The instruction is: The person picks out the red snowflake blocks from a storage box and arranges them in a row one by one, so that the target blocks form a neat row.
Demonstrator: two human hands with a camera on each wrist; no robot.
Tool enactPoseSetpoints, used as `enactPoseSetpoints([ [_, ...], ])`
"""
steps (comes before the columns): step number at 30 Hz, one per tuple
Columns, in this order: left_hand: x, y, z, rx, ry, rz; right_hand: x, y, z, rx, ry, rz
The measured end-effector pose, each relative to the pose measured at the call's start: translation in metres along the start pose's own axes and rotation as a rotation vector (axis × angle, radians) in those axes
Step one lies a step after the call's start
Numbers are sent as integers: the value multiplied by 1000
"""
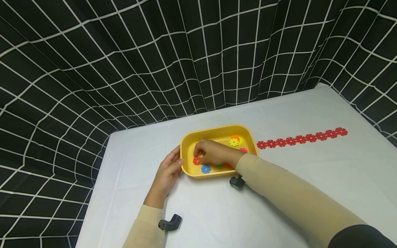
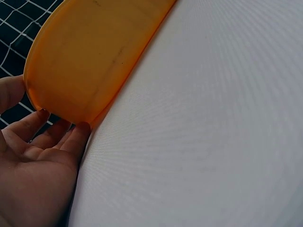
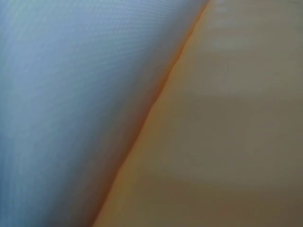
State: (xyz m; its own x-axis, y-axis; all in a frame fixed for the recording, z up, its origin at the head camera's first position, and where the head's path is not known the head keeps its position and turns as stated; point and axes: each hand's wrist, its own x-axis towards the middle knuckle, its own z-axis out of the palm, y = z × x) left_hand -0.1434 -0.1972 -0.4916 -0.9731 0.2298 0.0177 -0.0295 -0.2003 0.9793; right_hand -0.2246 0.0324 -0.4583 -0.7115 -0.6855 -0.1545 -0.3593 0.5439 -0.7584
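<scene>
A yellow plastic basket [image 1: 217, 132] sits on the white table, holding several flower-shaped notched discs. My left hand [image 1: 169, 171] holds its left end, thumb at the rim and fingers against the outer wall; the left wrist view shows these fingers [image 2: 75, 142] on the orange-looking wall. Inside the basket, my right hand [image 1: 214, 152] reaches down with bent fingers beside a red disc [image 1: 196, 160]. Whether it pinches that disc cannot be made out. Near it lie a blue disc [image 1: 206, 168] and a yellow disc [image 1: 234, 142]. The right wrist view shows only blurred basket wall [image 3: 227, 132] and cloth.
To the right of the basket, a straight row of several red discs [image 1: 301, 139] lies on the white tablecloth [image 1: 198, 213]. A black curtain with white grid lines [image 1: 198, 62] hangs behind and beside the table.
</scene>
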Motion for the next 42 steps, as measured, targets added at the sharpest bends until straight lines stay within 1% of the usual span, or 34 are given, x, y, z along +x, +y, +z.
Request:
enactPoseSetpoints([
  [5,0,0,-1,-2,-5,5,-1,-1,0,12,11,-8],
  [8,0,0,-1,3,-3,5,-2,-2,0,17,16,10],
  [12,0,-1,-1,2,0,3,-1,-2,0,-7,15,28],
  [15,0,-1,-1,5,-1,0,-1,-1,0,-17,13,18],
  [19,0,0,0,-1,-3,1,-2,-2,-1,8,14,5],
  [23,0,-1,-2,-11,-11,3,-1,-1,0,56,6,5],
  [27,0,-1,-1,0,-4,-3,-2,-1,1,108,17,12],
  [31,-1,0,-1,10,7,-7,-4,-3,-1,129,54,-9],
  [35,-1,0,-1,3,7,-3,-8,-5,-3,162,117,-42],
  [38,-1,0,-1,0,11,-2,-10,-7,-6,238,166,-41],
  [42,-1,0,0,7,13,-13,-14,-11,-9,365,199,-3],
])
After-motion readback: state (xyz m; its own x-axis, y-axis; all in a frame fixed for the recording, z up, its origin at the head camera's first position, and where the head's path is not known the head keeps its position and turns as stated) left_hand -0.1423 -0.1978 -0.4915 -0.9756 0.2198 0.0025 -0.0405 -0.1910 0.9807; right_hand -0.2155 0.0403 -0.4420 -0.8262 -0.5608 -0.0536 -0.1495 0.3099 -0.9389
